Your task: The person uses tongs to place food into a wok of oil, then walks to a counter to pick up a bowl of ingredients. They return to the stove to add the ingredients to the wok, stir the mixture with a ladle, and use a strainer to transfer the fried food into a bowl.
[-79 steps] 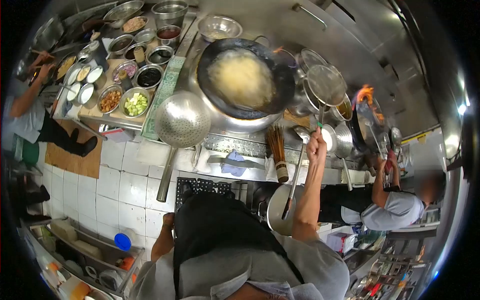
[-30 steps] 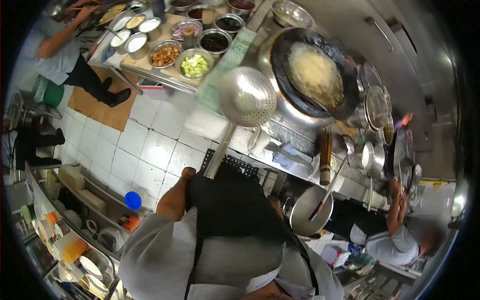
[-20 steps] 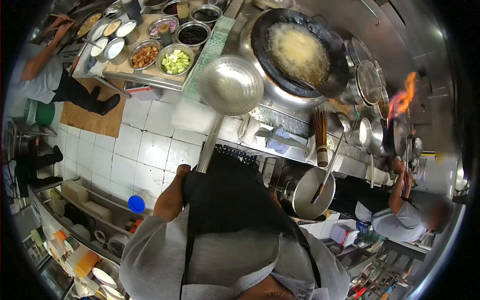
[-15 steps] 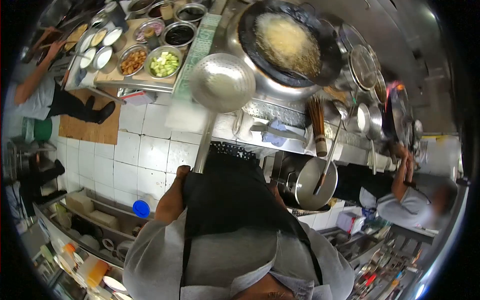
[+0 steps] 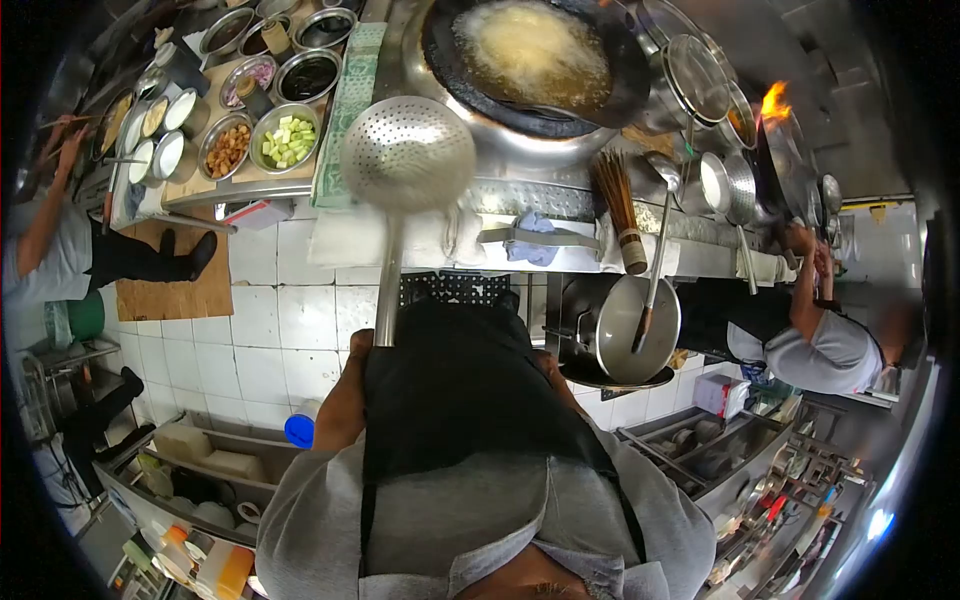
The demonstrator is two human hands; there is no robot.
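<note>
My left hand (image 5: 357, 362) is closed on the handle of a perforated skimmer (image 5: 408, 155), its fingers partly behind my black apron. The skimmer's round bowl is raised toward the counter, below and left of the large wok (image 5: 622, 85). Pale, foamy oil (image 5: 530, 50) bubbles in that wok. At the apron's right edge only part of my right hand (image 5: 546, 366) and the forearm show; the fingers are hidden. A bundled-stick brush (image 5: 615, 200) and a ladle (image 5: 655, 255) lie to the right, the ladle's handle reaching into a deep steel pot (image 5: 610, 340).
Bowls of cut green vegetable (image 5: 288, 143), browned cubes (image 5: 226, 148) and dark sauce (image 5: 307, 75) stand at upper left. A folded blue cloth (image 5: 535, 240) lies on the counter edge. A co-worker (image 5: 825, 340) stands right, by a flaming wok (image 5: 785, 150); another person (image 5: 60, 240) is left.
The view has shifted, so the wok and counter appear farther left. The skimmer's handle is more upright in view. Flame at the co-worker's wok has grown.
</note>
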